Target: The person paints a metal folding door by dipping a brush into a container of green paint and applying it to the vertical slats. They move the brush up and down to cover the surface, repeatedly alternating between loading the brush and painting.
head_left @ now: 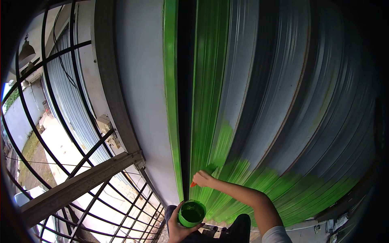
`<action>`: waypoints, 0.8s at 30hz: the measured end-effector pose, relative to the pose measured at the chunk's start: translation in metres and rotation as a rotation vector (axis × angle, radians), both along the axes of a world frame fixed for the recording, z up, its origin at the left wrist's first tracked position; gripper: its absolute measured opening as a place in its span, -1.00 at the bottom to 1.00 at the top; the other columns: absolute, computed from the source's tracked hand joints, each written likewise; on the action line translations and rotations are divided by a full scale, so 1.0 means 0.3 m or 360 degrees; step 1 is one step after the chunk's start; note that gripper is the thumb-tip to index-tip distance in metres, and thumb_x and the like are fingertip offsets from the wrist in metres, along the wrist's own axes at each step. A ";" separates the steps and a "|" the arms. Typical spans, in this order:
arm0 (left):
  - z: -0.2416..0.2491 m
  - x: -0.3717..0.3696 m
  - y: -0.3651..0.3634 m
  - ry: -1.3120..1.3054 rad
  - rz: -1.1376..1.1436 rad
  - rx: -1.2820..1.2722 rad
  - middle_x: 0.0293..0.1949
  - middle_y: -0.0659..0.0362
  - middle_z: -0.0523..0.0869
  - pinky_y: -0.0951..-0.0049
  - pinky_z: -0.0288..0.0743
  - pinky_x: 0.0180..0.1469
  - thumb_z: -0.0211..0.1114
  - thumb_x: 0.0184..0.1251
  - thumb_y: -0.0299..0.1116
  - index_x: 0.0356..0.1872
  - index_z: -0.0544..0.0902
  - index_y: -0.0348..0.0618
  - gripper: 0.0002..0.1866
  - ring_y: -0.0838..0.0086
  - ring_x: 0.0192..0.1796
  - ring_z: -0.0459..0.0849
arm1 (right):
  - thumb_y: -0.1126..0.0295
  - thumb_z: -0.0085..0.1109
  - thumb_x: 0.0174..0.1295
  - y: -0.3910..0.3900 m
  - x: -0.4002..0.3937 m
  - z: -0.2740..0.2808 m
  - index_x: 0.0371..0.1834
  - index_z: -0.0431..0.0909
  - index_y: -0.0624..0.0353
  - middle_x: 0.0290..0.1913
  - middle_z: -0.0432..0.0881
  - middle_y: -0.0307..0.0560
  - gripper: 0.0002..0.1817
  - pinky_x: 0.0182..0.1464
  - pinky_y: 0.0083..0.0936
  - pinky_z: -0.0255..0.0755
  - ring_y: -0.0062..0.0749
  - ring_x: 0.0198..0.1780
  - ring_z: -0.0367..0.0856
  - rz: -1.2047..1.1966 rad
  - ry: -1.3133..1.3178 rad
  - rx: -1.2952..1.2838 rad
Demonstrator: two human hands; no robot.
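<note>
Right hand (202, 178) clenched on an orange-handled brush against the grey corrugated metal shutter (283, 101) — green low and leftward, grey above; below it, left hand (178, 227) grips a round green paint pot (192, 213).

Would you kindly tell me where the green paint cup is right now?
In the head view, the paint cup sits bottom centre, held in the left hand, just below the right hand at the green-painted shutter.

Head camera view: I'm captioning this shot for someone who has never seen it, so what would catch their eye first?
The bright green paint on the grey ribbed shutter stands out, running up the middle and spreading along the bottom. Low in the middle, the right hand holds a brush against the shutter, and the left hand holds a cup of green paint below it.
</note>
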State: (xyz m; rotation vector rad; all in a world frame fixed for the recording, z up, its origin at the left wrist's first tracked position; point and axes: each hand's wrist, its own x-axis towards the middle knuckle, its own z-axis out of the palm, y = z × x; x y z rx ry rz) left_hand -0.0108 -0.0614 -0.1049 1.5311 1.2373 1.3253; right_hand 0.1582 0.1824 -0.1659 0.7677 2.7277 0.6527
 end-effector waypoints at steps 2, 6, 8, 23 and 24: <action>-0.007 -0.008 0.004 0.0015 0.0017 -0.0005 0.03 0.00 0.63 0.32 0.43 0.23 0.70 -0.40 -0.29 0.26 0.31 -0.43 0.07 0.35 0.12 0.60 | 0.40 0.18 -0.21 0.012 0.014 -0.003 -0.73 0.58 0.13 -0.64 0.61 -0.06 -0.92 -0.58 -0.31 0.45 -0.17 -0.56 0.65 -0.0018 0.0136 -0.0209; 0.019 -0.002 -0.001 -0.0111 0.0013 -0.0057 0.02 0.00 0.64 0.33 0.44 0.22 0.69 -0.40 -0.30 0.25 0.33 -0.44 0.05 0.35 0.11 0.61 | 0.43 0.12 -0.14 0.020 0.055 0.295 -0.74 0.52 0.19 -0.68 0.56 -0.02 -0.87 -0.56 -0.30 0.48 -0.20 -0.59 0.62 -0.0200 0.0240 -0.0292; 0.013 0.003 0.001 -0.0037 0.0016 0.0008 0.01 -0.02 0.64 0.31 0.47 0.20 0.68 -0.37 -0.24 0.25 0.34 -0.41 0.03 0.32 0.08 0.63 | 0.41 0.14 -0.10 0.056 0.090 0.472 -0.72 0.54 0.22 -0.67 0.57 -0.02 -0.85 -0.52 -0.29 0.51 -0.20 -0.56 0.63 -0.0370 0.0440 -0.0314; 0.009 0.035 -0.007 0.0014 -0.0090 -0.0048 0.05 -0.01 0.62 0.33 0.44 0.23 0.70 -0.38 -0.28 0.26 0.31 -0.42 0.06 0.34 0.12 0.60 | 0.28 0.20 0.03 -0.297 0.293 0.178 -0.55 0.46 0.15 -0.37 0.61 0.02 -0.80 -0.47 -0.51 0.56 -0.36 -0.33 0.65 0.0120 0.0461 0.0398; 0.013 0.032 -0.009 0.0021 -0.0090 -0.0040 0.04 0.00 0.62 0.32 0.44 0.23 0.69 -0.38 -0.28 0.26 0.32 -0.41 0.05 0.34 0.12 0.60 | 0.26 0.21 0.02 -0.309 0.302 0.130 -0.54 0.47 0.16 -0.32 0.62 0.04 -0.78 -0.45 -0.51 0.57 -0.34 -0.33 0.66 0.0117 0.0495 0.0296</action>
